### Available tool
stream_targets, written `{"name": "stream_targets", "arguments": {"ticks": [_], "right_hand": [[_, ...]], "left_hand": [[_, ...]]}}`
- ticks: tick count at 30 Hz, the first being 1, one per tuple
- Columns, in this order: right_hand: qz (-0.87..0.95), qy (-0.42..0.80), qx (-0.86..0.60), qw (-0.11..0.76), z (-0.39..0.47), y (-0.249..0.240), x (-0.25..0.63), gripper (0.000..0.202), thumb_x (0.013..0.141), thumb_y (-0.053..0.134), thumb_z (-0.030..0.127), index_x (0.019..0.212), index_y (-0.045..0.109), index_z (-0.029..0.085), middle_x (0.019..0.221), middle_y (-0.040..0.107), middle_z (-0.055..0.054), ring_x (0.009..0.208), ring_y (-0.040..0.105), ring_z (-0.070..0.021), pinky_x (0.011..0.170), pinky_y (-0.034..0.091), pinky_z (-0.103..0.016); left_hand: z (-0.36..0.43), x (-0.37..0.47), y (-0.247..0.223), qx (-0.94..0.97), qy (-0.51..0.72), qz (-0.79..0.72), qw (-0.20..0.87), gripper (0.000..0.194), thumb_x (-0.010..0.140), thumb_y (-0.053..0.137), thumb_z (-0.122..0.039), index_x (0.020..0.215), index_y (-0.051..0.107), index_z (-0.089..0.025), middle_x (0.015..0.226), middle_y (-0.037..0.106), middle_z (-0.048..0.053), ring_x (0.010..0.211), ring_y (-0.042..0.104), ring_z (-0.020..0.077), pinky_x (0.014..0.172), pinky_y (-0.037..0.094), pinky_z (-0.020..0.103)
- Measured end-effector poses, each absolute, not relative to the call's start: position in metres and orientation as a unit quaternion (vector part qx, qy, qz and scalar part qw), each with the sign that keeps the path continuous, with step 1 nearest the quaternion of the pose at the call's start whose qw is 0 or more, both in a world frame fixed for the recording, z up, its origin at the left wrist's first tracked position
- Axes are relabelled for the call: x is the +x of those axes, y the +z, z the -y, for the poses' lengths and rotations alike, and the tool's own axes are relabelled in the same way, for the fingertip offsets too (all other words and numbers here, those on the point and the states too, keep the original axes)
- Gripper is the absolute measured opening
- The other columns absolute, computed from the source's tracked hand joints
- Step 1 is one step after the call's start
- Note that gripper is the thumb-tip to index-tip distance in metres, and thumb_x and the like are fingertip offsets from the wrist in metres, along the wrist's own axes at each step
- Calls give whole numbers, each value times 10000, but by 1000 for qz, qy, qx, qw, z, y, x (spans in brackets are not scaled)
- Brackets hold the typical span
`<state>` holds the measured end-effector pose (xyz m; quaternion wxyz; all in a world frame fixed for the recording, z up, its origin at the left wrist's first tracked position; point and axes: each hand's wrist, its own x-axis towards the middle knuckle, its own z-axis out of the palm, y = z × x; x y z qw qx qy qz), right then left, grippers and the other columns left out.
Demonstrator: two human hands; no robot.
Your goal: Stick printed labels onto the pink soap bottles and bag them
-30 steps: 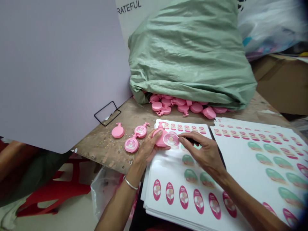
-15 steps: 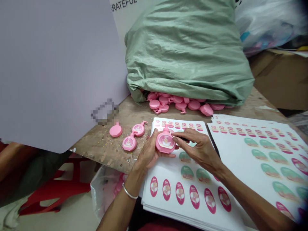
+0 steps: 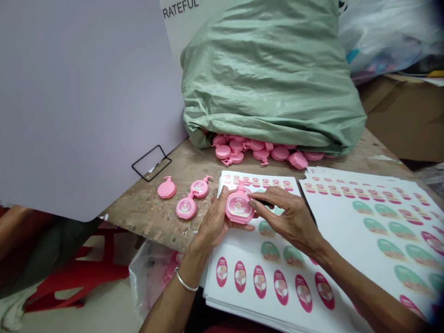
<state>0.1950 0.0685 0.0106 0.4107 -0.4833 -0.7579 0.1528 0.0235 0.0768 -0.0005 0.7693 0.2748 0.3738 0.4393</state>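
My left hand [image 3: 217,216] holds a pink toy pump bottle [image 3: 239,206] from its left side and underneath, over a stack of sticker sheets [image 3: 239,240]. An oval label with a picture shows on the bottle's front. The fingers of my right hand [image 3: 277,208] pinch a thin dark tool [image 3: 262,202], whose tip is hidden near the label's right edge. Two labelled pink bottles [image 3: 186,208] and a pink one with no label showing [image 3: 167,188] lie on the table to the left.
Behind, a green sack [image 3: 270,78] spills several pink bottles [image 3: 279,153]. More sticker sheets [image 3: 333,212] lie at the right. A grey panel [image 3: 86,106] rises at the left, a black wire frame [image 3: 138,171] beside it. Below are a clear bag [image 3: 138,277], a red stool [image 3: 79,282] and another person's arm [image 3: 17,226].
Both hands stay around the bottle, with only a very slight shift. The bottle and its label are tilted a little differently.
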Motion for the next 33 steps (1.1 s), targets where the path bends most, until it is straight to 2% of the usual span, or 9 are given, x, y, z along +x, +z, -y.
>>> {"name": "stream_targets", "arguments": {"ticks": [9,19,21,24,26,29,31,33], "right_hand": [[760,143,-484,408,-70,11,193,195,889,598,315,959,749,213,796,709,-62,726,622,-185,696,496,-340],[766,124,-479,411,-71,15,190,172,890,593,273,929,747,208,707,661,-36,660,581,-165,635,445,-311],[769,119,-476,410,-71,15,191,178,897,587,276,937,743,201,724,669,-41,666,585,-162,642,451,-307],[786,84,-477,384,-73,15,197,204,903,580,308,933,739,184,719,664,-51,668,589,-170,659,454,-316],[779,24,-514,358,-74,15,202,245,899,580,361,936,734,173,729,662,-68,694,601,-198,699,457,-351],[737,14,-565,370,-76,14,201,417,864,604,467,1146,657,164,952,691,-120,875,632,-259,801,474,-404],[720,109,-563,391,-78,11,195,645,805,646,542,1326,518,183,1183,644,-136,1037,613,-277,861,491,-408],[697,199,-563,396,-83,5,189,752,758,667,595,1363,459,201,1297,589,-131,1116,591,-274,904,497,-406]], "left_hand": [[-78,22,-3,289,441,-367,767,473,927,485,-512,1232,621,-178,1049,729,122,927,708,258,713,624,365],[-78,20,0,277,452,-364,766,486,886,550,-535,1196,633,-170,1026,723,117,958,692,263,723,620,368],[-76,19,2,306,447,-357,761,464,845,630,-499,1185,637,-184,1044,711,112,948,685,252,726,619,359],[-73,16,3,357,434,-348,750,445,746,773,-340,1141,639,-187,1068,683,91,916,669,220,721,615,328],[-71,15,3,364,432,-345,750,425,735,779,-286,1115,628,-169,1045,674,91,906,663,215,708,610,321],[-68,17,3,351,427,-341,761,411,755,755,-262,1122,604,-154,1019,675,102,916,669,233,728,602,345],[-65,19,2,350,416,-338,768,436,718,774,-201,1118,605,-157,1043,670,90,943,665,235,775,593,364],[-61,18,1,351,411,-334,772,469,685,779,-137,1122,611,-167,1066,667,72,985,654,239,819,583,382]]}}
